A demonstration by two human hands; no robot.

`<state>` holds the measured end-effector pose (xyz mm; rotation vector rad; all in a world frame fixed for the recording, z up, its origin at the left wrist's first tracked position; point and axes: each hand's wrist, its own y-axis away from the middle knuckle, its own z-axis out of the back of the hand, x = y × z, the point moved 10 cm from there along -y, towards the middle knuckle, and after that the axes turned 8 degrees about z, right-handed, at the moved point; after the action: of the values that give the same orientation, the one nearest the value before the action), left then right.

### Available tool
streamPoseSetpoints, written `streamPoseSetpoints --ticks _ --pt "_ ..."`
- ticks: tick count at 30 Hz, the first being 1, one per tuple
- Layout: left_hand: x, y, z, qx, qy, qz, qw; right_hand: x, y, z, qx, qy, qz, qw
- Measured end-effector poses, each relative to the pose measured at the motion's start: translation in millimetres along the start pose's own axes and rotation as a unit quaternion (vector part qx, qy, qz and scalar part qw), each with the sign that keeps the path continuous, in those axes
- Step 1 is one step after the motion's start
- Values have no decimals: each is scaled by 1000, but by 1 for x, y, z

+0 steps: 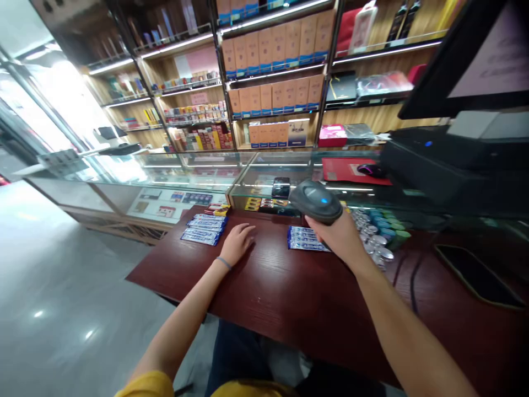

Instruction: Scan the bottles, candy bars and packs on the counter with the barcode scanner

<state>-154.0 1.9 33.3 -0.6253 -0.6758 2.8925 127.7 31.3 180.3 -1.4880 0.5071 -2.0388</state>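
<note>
In my right hand (343, 237) is a black barcode scanner (317, 199) with a small blue light, its handle wrapped by my fingers. The scanner is held above a row of blue-and-white wrapped packets (303, 238), and hides part of them. My left hand (237, 242) lies on the dark red wooden table (264, 286), fingers loosely stretched out and holding nothing. Just left of it lies another set of blue-and-white packets (204, 229). Behind that set is a small red and yellow packet (217, 209).
Silver-ended and green cylindrical items (378, 234) stand right of my right hand. A phone (479, 275) and a dark cable (413, 275) lie farther right. A glass display counter (276, 165) borders the table's far side. A monitor (467, 60) overhangs the right, near a mouse (372, 170).
</note>
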Motion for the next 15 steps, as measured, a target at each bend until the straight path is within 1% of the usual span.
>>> streamPoseSetpoints --ticks 3,4,7,11,13,15 --pt "54 25 30 -25 -37 48 998 -7 11 -33 48 11 0 999" --pt "70 33 39 -30 -54 63 996 -9 14 -42 55 16 -1 998" --pt "112 52 63 -33 -104 99 989 -18 27 -69 97 34 -13 995" --pt "152 67 84 -35 -145 136 979 -22 40 -96 151 61 -23 986" --pt "165 71 86 -28 -159 150 975 -23 44 -106 174 72 -27 982" --pt "175 73 83 -10 -168 168 971 -25 47 -113 191 76 -29 978"
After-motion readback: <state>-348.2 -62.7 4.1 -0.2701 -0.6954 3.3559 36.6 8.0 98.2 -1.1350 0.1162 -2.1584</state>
